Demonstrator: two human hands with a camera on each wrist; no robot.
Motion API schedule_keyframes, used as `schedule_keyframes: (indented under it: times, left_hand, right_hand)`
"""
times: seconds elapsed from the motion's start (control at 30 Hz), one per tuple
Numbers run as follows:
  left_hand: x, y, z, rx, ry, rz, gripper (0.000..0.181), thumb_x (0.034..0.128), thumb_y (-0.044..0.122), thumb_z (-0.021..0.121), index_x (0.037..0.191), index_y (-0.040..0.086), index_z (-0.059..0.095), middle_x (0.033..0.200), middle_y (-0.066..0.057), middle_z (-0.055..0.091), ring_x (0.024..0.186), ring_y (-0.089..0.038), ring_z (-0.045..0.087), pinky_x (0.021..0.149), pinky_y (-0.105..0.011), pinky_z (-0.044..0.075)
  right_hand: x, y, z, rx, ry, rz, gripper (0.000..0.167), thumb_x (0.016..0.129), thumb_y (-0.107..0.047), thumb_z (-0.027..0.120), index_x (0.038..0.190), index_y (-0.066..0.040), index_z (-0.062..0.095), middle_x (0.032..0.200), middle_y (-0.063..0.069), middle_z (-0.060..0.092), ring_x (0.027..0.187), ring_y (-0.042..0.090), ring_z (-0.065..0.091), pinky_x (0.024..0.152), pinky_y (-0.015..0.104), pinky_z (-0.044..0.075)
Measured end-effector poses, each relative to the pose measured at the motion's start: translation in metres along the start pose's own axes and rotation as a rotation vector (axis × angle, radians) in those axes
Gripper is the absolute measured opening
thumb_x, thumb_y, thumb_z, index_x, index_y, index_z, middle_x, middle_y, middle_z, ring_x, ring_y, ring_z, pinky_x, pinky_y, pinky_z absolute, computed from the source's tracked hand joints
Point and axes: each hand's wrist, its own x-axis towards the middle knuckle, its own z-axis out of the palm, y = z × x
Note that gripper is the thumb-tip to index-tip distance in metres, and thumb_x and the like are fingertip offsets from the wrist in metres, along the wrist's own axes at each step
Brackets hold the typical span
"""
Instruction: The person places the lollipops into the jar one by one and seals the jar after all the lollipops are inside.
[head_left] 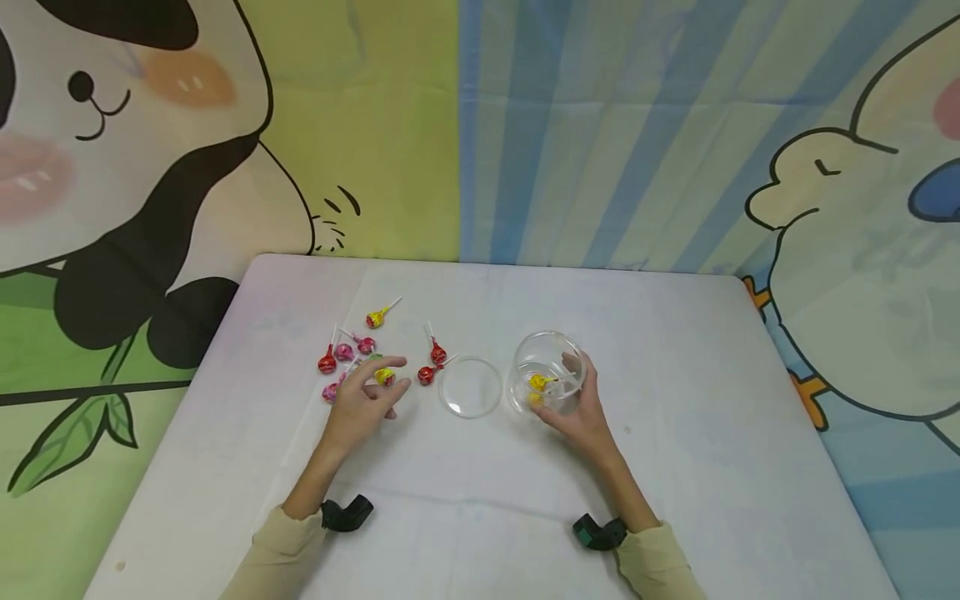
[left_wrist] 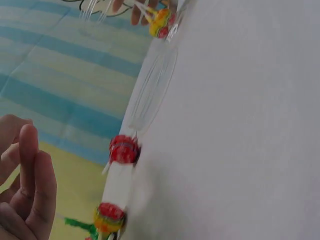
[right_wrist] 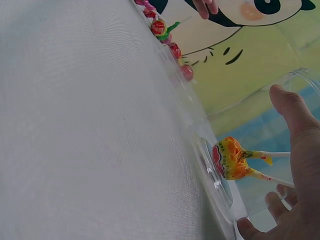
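Observation:
A clear round jar (head_left: 531,354) with yellow-wrapped lollipops (head_left: 538,382) inside stands right of centre; my right hand (head_left: 581,412) grips its side, thumb and fingers round the wall. In the right wrist view the yellow lollipops (right_wrist: 231,159) lie near the jar's base, sticks toward the palm of my hand (right_wrist: 302,175). My left hand (head_left: 358,410) is above the loose lollipops at the left, fingers bent and nothing held, close to a yellow and red lollipop (head_left: 385,377). The left wrist view shows its fingers (left_wrist: 35,175) raised off the table.
A clear round lid (head_left: 470,387) lies flat left of the jar. Two red lollipops (head_left: 426,375) are beside it. Pink and red lollipops (head_left: 327,364) cluster at the left, with a yellow one (head_left: 375,319) behind them. A patterned cloth (head_left: 600,133) hangs behind the table.

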Motion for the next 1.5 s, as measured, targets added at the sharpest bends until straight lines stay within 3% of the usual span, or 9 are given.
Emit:
schedule_keyframes:
  times: [0.07,0.2,0.33,0.4,0.53,0.67,0.77,1.2,1.5]
  left_hand:
    - [0.007,-0.005,-0.016,0.010,0.057,-0.060,0.041,0.0879,0.027,0.072,0.124,0.010,0.063,0.112,-0.017,0.065,0.046,-0.019,0.061,0.041,-0.023,0.039]
    - [0.024,-0.012,-0.052,0.161,0.189,-0.135,0.038,0.0896,0.032,0.069,0.122,0.012,0.064,0.106,-0.017,0.068,0.042,-0.006,0.054,0.041,-0.021,0.040]
    - [0.037,-0.015,-0.082,0.385,0.285,-0.146,0.032,0.0926,0.031,0.065,0.116,0.010,0.068,0.108,-0.014,0.069,0.047,-0.012,0.054,0.043,-0.023,0.038]
    - [0.043,-0.016,-0.090,0.466,0.288,-0.153,0.033,0.0940,0.032,0.062,0.115,0.008,0.068,0.109,-0.016,0.069,0.057,-0.020,0.057,0.049,-0.026,0.039]
    - [0.059,-0.022,-0.092,0.564,0.251,-0.211,0.039,0.0952,0.034,0.059,0.123,0.007,0.063,0.115,-0.017,0.067,0.076,-0.027,0.055,0.060,-0.031,0.036]
    - [0.070,-0.028,-0.086,0.576,0.213,-0.307,0.048,0.0946,0.039,0.060,0.132,0.009,0.057,0.120,-0.017,0.065,0.082,-0.030,0.057,0.067,-0.034,0.036]
    - [0.075,-0.030,-0.083,0.579,0.196,-0.336,0.048,0.0942,0.039,0.060,0.133,0.010,0.056,0.121,-0.017,0.065,0.089,-0.032,0.058,0.072,-0.038,0.037]
    - [0.079,-0.036,-0.087,0.619,0.161,-0.303,0.036,0.0948,0.031,0.060,0.124,0.010,0.063,0.112,-0.017,0.069,0.088,-0.031,0.059,0.064,-0.034,0.035]
    - [0.063,-0.034,-0.100,0.592,0.246,-0.227,0.031,0.0964,0.033,0.058,0.116,0.011,0.068,0.105,-0.014,0.071,0.059,-0.022,0.061,0.062,-0.033,0.032]
  right_hand:
    - [0.000,0.000,0.000,-0.003,0.000,0.002,0.108,0.068,-0.005,0.084,0.152,-0.020,0.018,0.150,0.014,0.036,0.142,0.032,0.032,0.115,0.055,0.022]
    - [0.000,0.001,0.000,-0.001,-0.003,0.003,0.107,0.069,-0.005,0.084,0.152,-0.021,0.017,0.151,0.015,0.035,0.142,0.033,0.032,0.115,0.058,0.021]
    - [-0.001,0.001,0.000,-0.012,-0.020,0.006,0.108,0.069,-0.006,0.084,0.152,-0.021,0.016,0.152,0.014,0.035,0.143,0.033,0.031,0.115,0.058,0.021]
    - [-0.001,0.000,0.000,-0.019,-0.018,0.005,0.108,0.069,-0.006,0.084,0.152,-0.020,0.017,0.151,0.014,0.035,0.142,0.033,0.032,0.115,0.058,0.022]
    - [0.000,-0.001,0.000,-0.015,-0.005,-0.003,0.107,0.069,-0.006,0.084,0.152,-0.020,0.017,0.151,0.015,0.036,0.142,0.034,0.033,0.114,0.059,0.022]
    - [0.001,0.000,0.000,0.003,-0.015,-0.001,0.106,0.070,-0.006,0.083,0.152,-0.022,0.017,0.152,0.015,0.035,0.142,0.035,0.032,0.113,0.060,0.021]
    - [0.000,0.000,0.000,0.014,-0.016,0.005,0.106,0.070,-0.006,0.083,0.152,-0.022,0.017,0.152,0.014,0.034,0.143,0.034,0.031,0.113,0.059,0.021]
    - [0.000,-0.002,0.001,0.001,-0.023,0.017,0.106,0.070,-0.005,0.083,0.151,-0.022,0.017,0.152,0.015,0.035,0.142,0.034,0.031,0.113,0.058,0.022]
    - [-0.002,-0.031,-0.003,-0.025,-0.034,0.033,0.103,0.070,-0.001,0.081,0.150,-0.003,0.016,0.149,0.028,0.034,0.140,0.042,0.032,0.111,0.061,0.023]
